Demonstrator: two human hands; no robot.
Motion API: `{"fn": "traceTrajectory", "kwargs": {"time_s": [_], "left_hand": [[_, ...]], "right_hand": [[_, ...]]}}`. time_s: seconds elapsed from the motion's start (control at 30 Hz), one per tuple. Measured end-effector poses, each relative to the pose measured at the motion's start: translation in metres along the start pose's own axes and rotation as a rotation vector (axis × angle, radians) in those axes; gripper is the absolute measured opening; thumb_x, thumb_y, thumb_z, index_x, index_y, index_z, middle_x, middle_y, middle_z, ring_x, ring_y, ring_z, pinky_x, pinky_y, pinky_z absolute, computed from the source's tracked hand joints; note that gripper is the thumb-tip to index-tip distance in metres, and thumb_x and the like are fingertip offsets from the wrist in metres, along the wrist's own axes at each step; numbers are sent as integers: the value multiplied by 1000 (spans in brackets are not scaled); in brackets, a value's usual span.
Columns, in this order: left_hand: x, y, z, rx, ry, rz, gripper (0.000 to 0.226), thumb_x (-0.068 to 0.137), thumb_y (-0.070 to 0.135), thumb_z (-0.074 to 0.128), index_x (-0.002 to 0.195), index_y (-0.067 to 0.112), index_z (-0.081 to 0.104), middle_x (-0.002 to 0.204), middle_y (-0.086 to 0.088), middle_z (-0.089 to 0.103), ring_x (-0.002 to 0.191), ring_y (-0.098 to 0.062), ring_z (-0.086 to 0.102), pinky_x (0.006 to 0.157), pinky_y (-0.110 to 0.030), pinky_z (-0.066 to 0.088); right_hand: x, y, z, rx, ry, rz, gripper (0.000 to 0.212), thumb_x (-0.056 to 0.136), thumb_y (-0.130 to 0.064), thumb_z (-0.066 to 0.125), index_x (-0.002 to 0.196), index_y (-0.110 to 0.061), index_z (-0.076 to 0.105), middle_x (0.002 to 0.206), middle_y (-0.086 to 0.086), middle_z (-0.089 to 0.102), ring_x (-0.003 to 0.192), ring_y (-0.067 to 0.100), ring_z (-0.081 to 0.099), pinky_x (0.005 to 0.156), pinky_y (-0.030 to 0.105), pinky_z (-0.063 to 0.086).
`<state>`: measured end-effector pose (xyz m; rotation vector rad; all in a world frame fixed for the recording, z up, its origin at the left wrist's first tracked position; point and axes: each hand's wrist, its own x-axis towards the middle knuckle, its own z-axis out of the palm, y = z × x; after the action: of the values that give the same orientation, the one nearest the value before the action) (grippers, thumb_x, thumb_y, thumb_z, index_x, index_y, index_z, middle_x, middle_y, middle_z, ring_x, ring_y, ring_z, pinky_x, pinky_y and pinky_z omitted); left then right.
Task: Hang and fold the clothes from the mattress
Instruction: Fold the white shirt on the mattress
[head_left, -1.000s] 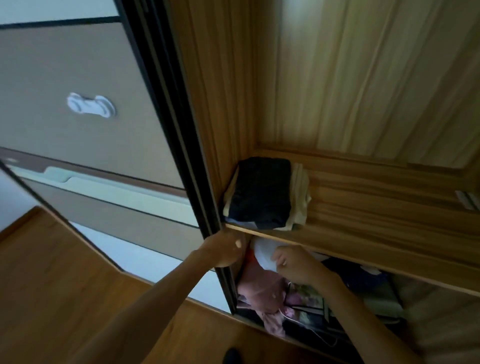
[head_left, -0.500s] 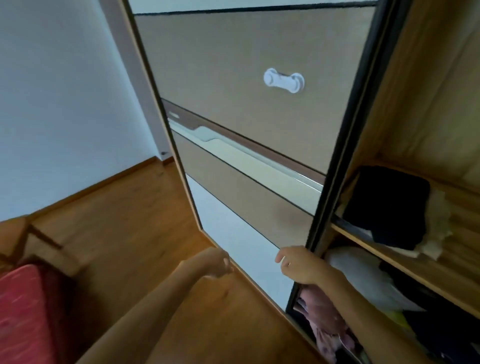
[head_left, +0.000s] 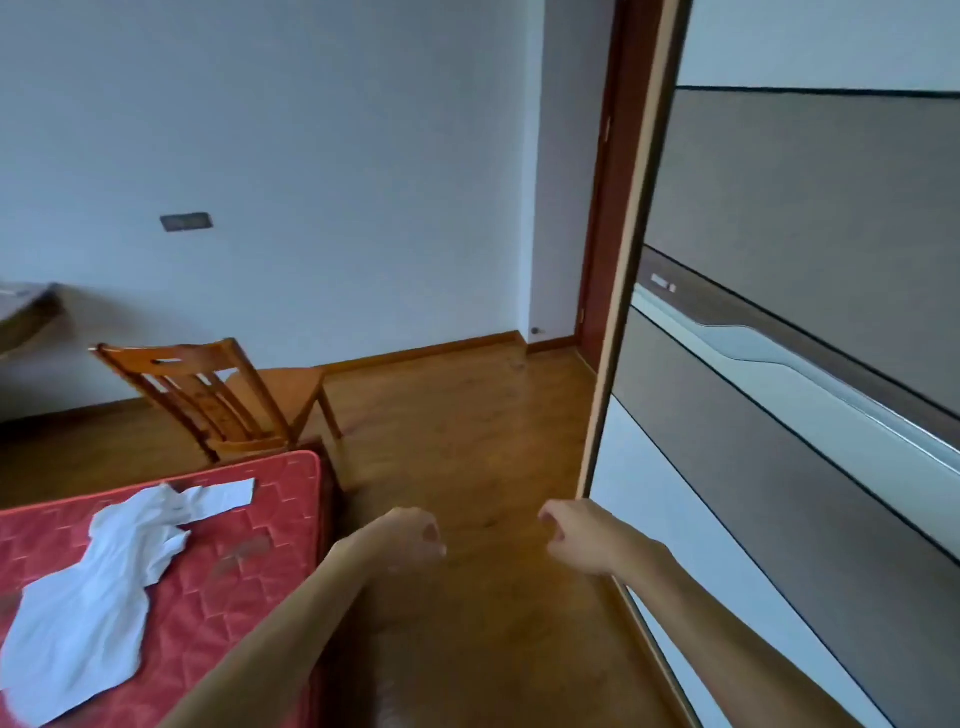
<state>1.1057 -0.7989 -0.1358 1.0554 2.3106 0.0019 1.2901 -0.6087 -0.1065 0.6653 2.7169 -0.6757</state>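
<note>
A crumpled white garment lies spread on the red quilted mattress at the lower left. My left hand hangs over the wooden floor just right of the mattress corner, fingers loosely curled, holding nothing. My right hand hovers beside the edge of the wardrobe's sliding door, fingers loosely curled and empty. Both hands are well apart from the garment.
A wooden chair stands behind the mattress's far corner. Bare wooden floor runs between mattress and wardrobe toward a doorway frame. A desk edge shows at far left.
My view has swung left from the wardrobe shelves to the room and mattress. Both hands left the wardrobe edge and now hang free over the floor.
</note>
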Motion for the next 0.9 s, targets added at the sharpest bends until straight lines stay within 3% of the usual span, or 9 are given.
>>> {"fn": "traceTrajectory", "kwargs": {"time_s": [0.2, 0.3, 0.4, 0.47, 0.53, 0.67, 0.8, 0.9], "left_hand": [[-34, -118, -17, -140, 83, -202, 32, 94, 38, 56, 116, 18, 67, 114, 1, 66, 98, -13, 61, 81, -25, 47], [-40, -161, -23, -159, 115, -316, 30, 94, 30, 52, 114, 14, 67, 118, -5, 63, 108, -20, 61, 89, -29, 49], [-35, -204, -26, -222, 170, -406, 23, 87, 27, 50, 99, 19, 68, 107, 2, 68, 95, -17, 66, 81, -29, 54], [-29, -226, -35, -270, 210, -447, 17, 86, 26, 49, 92, 21, 63, 97, 5, 67, 85, -12, 65, 71, -24, 51], [-19, -243, -49, -292, 189, -469, 10, 89, 24, 50, 90, 25, 59, 91, 9, 62, 82, -12, 62, 72, -24, 49], [14, -282, -73, -407, 197, -556, 21, 86, 26, 54, 70, 37, 60, 76, 12, 64, 79, -17, 69, 70, -28, 55], [41, -316, -107, -423, 162, -634, 25, 93, 33, 52, 104, 24, 71, 106, 2, 71, 93, -15, 66, 77, -27, 52], [55, -349, -124, -376, 152, -674, 31, 93, 31, 46, 111, 17, 67, 105, 1, 69, 87, -15, 60, 72, -26, 48]], "right_hand": [[90, -107, -5, -61, -89, -179, 40, 98, -23, 51, 137, -27, 49, 122, -4, 61, 96, 10, 62, 86, 30, 56], [135, -149, 0, -92, -124, -258, 42, 98, -22, 51, 140, -26, 47, 129, -2, 58, 105, 14, 60, 87, 27, 52], [181, -185, 6, -102, -160, -320, 50, 98, -20, 52, 146, -26, 40, 141, 2, 52, 121, 20, 56, 93, 31, 50], [212, -206, 10, -119, -189, -360, 51, 97, -20, 52, 146, -27, 40, 144, 3, 50, 125, 21, 54, 97, 34, 50], [245, -227, 11, -134, -224, -395, 51, 96, -20, 53, 145, -27, 41, 144, 3, 50, 127, 20, 53, 99, 35, 49], [311, -264, 6, -149, -292, -458, 50, 95, -20, 54, 143, -28, 44, 142, 1, 51, 126, 18, 53, 99, 34, 48], [379, -305, -10, -146, -320, -536, 44, 94, -22, 56, 137, -27, 51, 136, 0, 56, 120, 16, 57, 98, 32, 51], [425, -337, -21, -143, -337, -591, 42, 95, -23, 56, 136, -28, 52, 136, 0, 56, 120, 18, 57, 98, 34, 51]]}}
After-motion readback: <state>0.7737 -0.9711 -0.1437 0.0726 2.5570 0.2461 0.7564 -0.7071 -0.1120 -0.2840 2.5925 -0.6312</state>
